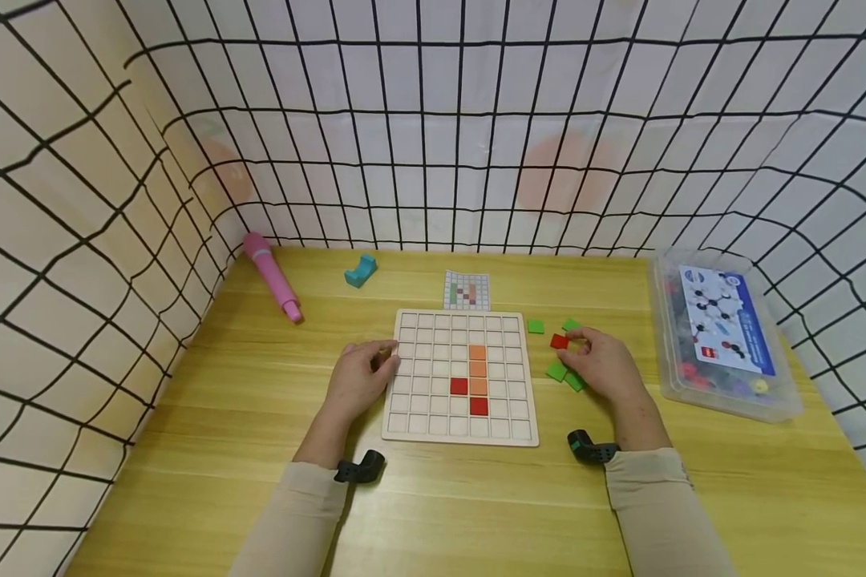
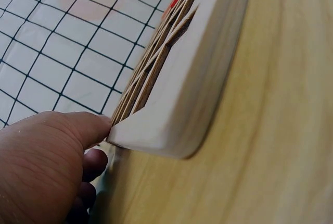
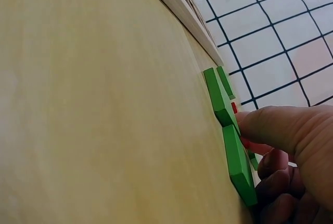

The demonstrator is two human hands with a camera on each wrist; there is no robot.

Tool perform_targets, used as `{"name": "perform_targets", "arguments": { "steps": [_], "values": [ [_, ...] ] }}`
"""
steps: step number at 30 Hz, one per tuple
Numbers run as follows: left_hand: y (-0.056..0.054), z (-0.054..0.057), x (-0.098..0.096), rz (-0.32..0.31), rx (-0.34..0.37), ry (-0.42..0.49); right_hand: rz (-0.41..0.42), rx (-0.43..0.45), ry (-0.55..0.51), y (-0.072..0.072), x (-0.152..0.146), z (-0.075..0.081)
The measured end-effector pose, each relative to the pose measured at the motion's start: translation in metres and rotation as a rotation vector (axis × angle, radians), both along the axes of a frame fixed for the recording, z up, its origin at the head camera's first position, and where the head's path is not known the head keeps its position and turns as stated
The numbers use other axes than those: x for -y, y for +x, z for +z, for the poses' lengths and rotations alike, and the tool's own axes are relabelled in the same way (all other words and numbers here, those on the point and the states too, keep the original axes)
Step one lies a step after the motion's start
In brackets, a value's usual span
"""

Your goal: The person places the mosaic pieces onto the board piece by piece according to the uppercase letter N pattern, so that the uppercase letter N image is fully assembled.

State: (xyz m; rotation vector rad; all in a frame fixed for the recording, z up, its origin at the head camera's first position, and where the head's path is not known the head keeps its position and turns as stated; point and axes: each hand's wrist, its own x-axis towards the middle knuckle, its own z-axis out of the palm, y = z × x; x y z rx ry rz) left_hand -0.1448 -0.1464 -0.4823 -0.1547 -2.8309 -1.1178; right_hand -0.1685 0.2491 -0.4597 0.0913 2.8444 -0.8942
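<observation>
The left hand (image 1: 361,375), thumb and forefinger apart, touches the board (image 1: 427,383) at its nine o'clock edge, while the right hand (image 1: 608,365), narrowed, pinches a red tile (image 1: 559,341) off the board between two and three o'clock, green tiles (image 1: 556,370) near it, a card (image 1: 467,291) at twelve.
</observation>
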Motion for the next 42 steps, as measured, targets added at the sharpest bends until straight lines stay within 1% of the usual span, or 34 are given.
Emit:
{"name": "perform_targets", "arguments": {
  "steps": [9,16,24,31,37,42],
  "values": [
    [-0.001,0.000,0.000,-0.003,0.004,-0.008,0.016,-0.008,0.014,0.000,0.000,0.000],
    [-0.001,0.001,-0.001,0.004,0.037,-0.006,0.020,-0.016,0.024,0.001,-0.001,-0.001],
    [0.000,0.001,-0.001,0.002,0.030,0.000,0.042,-0.055,0.034,0.004,0.003,0.004],
    [-0.001,0.000,0.000,0.001,0.017,-0.002,0.080,-0.077,0.024,0.008,0.019,0.016],
    [-0.001,-0.002,0.001,-0.001,0.008,0.001,0.132,-0.090,-0.005,0.010,0.038,0.023],
    [-0.001,-0.002,0.001,-0.002,0.002,0.002,0.147,-0.067,-0.023,0.013,0.051,0.026]
  ]
}}
